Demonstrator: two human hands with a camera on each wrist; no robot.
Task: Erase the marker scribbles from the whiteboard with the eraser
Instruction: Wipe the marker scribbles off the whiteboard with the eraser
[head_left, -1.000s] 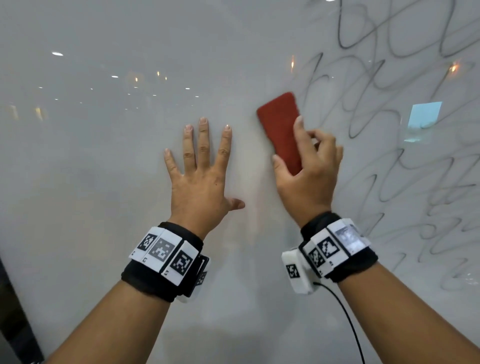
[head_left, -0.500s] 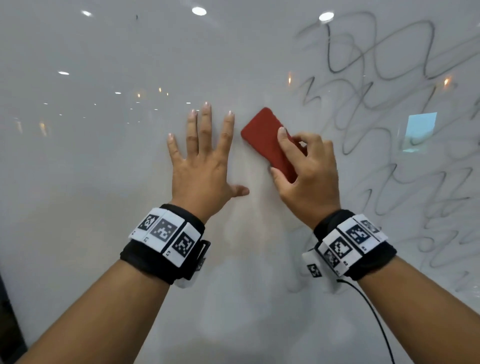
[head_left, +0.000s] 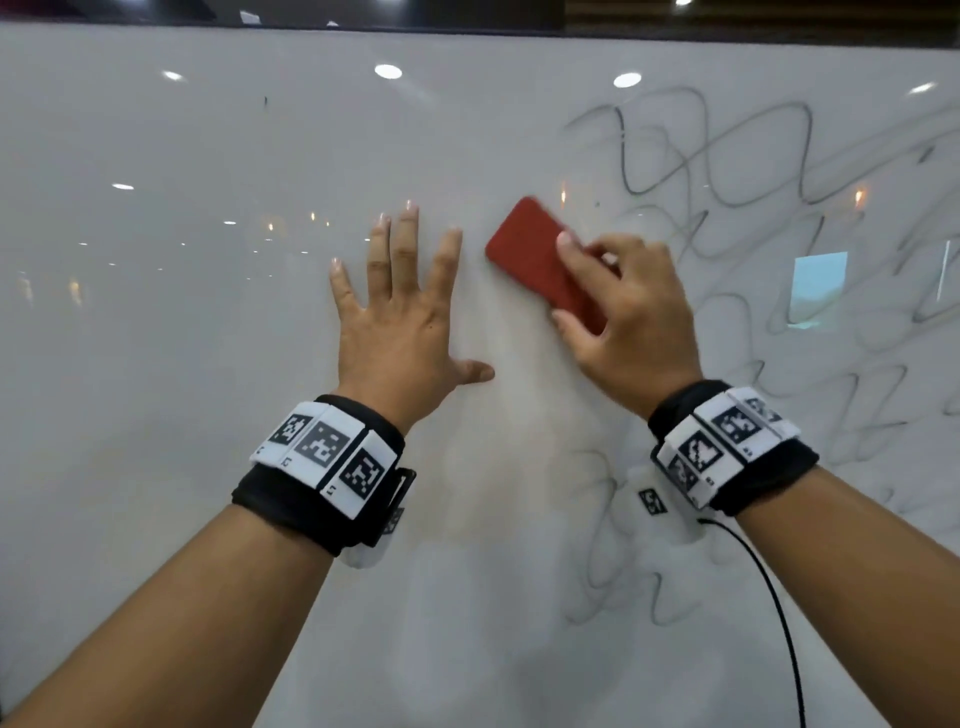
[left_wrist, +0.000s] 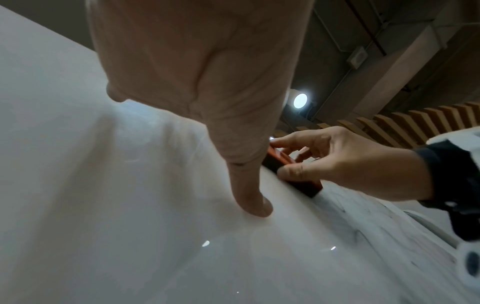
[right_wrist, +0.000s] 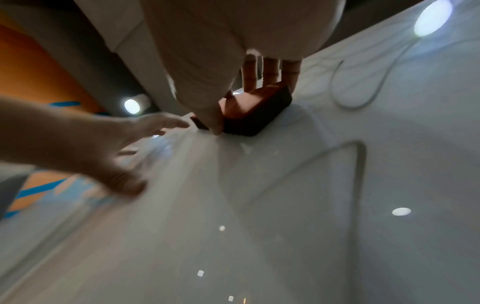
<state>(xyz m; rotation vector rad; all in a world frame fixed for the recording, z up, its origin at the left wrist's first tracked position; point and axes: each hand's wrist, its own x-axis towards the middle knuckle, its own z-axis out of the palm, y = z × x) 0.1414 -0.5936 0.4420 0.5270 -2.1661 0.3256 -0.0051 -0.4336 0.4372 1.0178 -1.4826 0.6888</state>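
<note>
A red eraser (head_left: 535, 254) lies flat against the whiteboard (head_left: 182, 338), tilted with its top end up and to the left. My right hand (head_left: 631, 317) grips it, thumb on its lower edge and fingers over its back; the eraser (right_wrist: 253, 109) also shows under that hand in the right wrist view. Grey marker scribbles (head_left: 753, 171) cover the board's right part, with fainter loops (head_left: 602, 561) lower down. My left hand (head_left: 400, 312) presses flat on the board just left of the eraser, fingers spread. In the left wrist view its thumb (left_wrist: 249, 197) touches the board beside the eraser (left_wrist: 285, 160).
The board's top edge (head_left: 467, 27) runs across the head view, with a dark ceiling behind it. A black cable (head_left: 779, 623) hangs from the right wrist band. Ceiling lights reflect as bright spots on the glossy board (head_left: 387, 71).
The eraser has tilted further to the left and slid toward my left hand. The view has shifted up, bringing the board's top edge in. My left hand stays flat on the board.
</note>
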